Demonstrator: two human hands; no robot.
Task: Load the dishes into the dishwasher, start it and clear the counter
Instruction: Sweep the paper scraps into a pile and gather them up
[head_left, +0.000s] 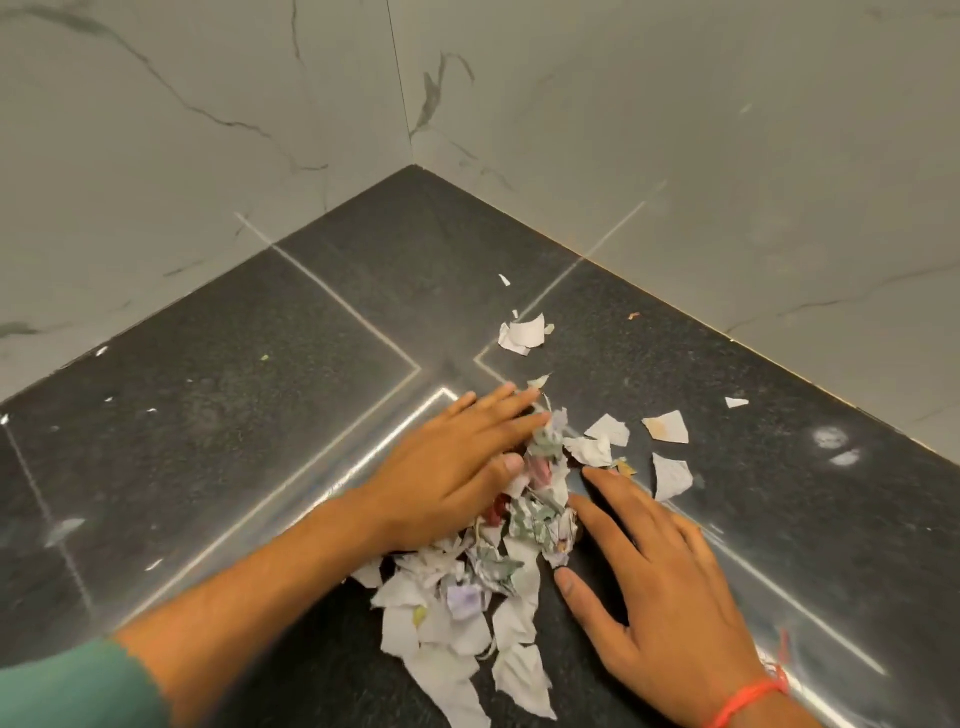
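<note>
Fingers (498, 410) of both hands flat on counter (260, 364), paper scraps (498, 561) between

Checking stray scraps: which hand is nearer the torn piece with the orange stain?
Right. The right hand lies below-left of the orange-stained piece; the left hand sits farther left, across the pile.

We are seeing the dark speckled stone worktop (208, 415) lying bare on our left; two grey marble walls (675, 156) are closing the far corner, and torn white paper scraps (447, 623) are littering the middle.
</note>
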